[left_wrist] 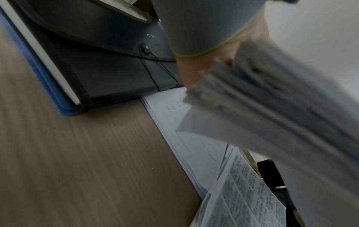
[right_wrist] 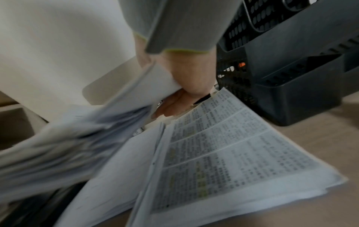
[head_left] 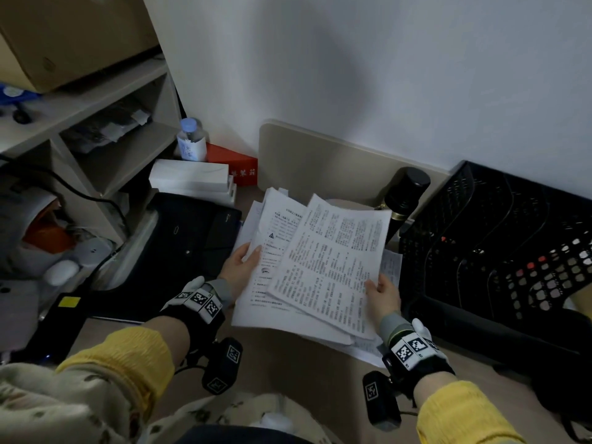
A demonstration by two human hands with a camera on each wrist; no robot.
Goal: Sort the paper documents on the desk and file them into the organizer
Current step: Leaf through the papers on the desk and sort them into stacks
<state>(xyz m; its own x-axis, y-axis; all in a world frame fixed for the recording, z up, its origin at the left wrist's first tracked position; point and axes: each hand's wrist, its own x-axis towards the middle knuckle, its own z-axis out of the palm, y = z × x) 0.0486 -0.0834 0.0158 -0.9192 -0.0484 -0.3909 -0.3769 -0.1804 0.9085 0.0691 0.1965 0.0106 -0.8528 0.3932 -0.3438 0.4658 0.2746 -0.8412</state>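
Note:
A stack of printed paper sheets [head_left: 320,267] is lifted a little above the wooden desk [head_left: 288,373]. My left hand [head_left: 246,261] grips its left edge, thumb on top. My right hand [head_left: 379,291] grips the lower right edge, thumb on top as well. The top sheet lies askew across the one below. The wrist views show the held stack [left_wrist: 272,107] [right_wrist: 87,138] blurred, with more printed papers [right_wrist: 223,153] [left_wrist: 184,138] lying flat on the desk beneath it. The black mesh organizer [head_left: 496,251] [right_wrist: 291,76] stands just right of my right hand [right_wrist: 186,92].
A black expanding folder [head_left: 192,238] [left_wrist: 116,61] lies on a blue binder left of the papers. Behind stand a black bottle [head_left: 407,193], a water bottle [head_left: 191,139], white boxes [head_left: 189,179] and a red box [head_left: 237,165]. A shelf unit [head_left: 96,123] fills the left.

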